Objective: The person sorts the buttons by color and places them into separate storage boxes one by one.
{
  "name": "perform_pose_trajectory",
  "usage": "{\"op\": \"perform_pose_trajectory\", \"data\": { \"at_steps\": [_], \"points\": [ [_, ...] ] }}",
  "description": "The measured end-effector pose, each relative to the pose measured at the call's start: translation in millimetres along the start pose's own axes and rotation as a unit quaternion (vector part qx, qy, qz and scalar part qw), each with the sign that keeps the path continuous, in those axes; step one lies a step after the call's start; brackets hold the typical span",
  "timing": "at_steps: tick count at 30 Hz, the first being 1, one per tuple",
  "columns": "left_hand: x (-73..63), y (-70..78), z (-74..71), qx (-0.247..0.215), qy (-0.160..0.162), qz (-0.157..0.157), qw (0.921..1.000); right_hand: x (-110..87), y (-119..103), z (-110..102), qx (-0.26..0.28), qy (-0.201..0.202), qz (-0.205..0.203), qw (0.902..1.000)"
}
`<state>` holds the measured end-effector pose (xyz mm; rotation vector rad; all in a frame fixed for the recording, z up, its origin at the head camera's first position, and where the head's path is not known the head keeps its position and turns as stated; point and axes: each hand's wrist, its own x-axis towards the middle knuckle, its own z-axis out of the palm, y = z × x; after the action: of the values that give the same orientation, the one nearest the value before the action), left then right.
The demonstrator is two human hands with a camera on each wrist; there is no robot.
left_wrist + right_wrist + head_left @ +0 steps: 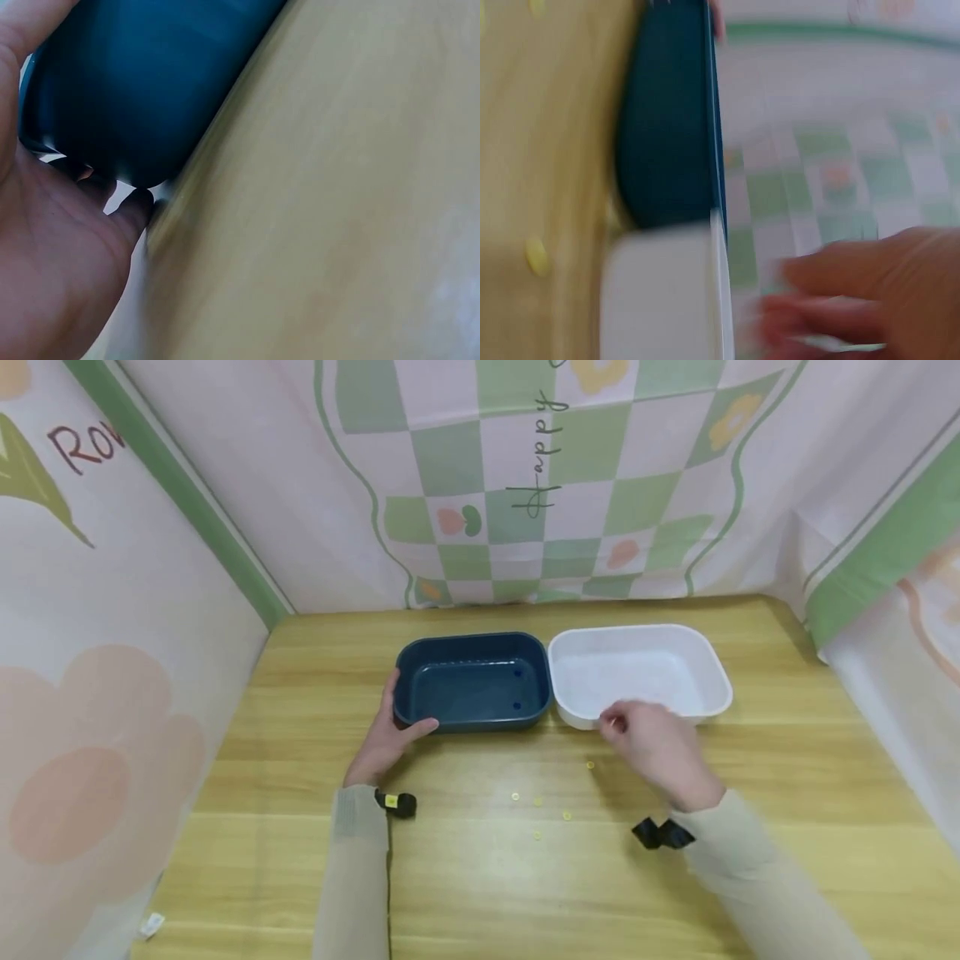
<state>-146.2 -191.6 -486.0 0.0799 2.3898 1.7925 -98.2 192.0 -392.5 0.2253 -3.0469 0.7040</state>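
A dark blue plastic bin [472, 724] stands on the wooden table. My left hand [386, 735] grips its left end, thumb along the front rim and fingers round the side; the left wrist view shows the curled fingers against the bin's wall [142, 90]. Inside lie two small dark blue spots [517, 673]. My right hand [660, 747] is over the front rim of the white bin [637, 639], thumb and fingers bent close together. It is blurred, and I cannot tell whether something tiny is between the fingertips. Several small yellow rings [567, 816] lie in front of the bins.
The two bins stand side by side, their ends meeting. Behind the table [465, 893] hangs a checked cloth [555, 510], with more printed cloth [97, 693] at both sides. A small white scrap [152, 926] lies at the table's left front edge.
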Motion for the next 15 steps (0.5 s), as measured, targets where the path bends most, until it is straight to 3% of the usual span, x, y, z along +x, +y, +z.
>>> {"op": "perform_pose_trajectory", "data": {
  "at_steps": [2,4,7,10,15],
  "points": [
    [-0.8,0.1,-0.2,-0.003,0.0,-0.003,1.0,-8.0,-7.3,8.5,-0.071,-0.053,-0.04,0.9952],
    [-2.1,1.9,-0.4,-0.003,-0.002,-0.009,1.0,-13.7,-10.6,19.0,-0.131,-0.076,-0.081,0.9851],
    [-5.8,9.5,-0.4,-0.001,-0.01,-0.017,0.9998,-19.7,-10.8,33.7,-0.206,-0.062,-0.14,0.9664],
    [-11.3,21.0,-0.1,-0.001,-0.018,-0.019,0.9997,-23.0,-10.1,44.2,-0.246,-0.028,-0.188,0.9504],
    [-15.8,31.5,-0.2,-0.006,-0.021,-0.01,0.9997,-22.2,-11.2,52.8,-0.261,-0.012,-0.203,0.9437]
  ]
}}
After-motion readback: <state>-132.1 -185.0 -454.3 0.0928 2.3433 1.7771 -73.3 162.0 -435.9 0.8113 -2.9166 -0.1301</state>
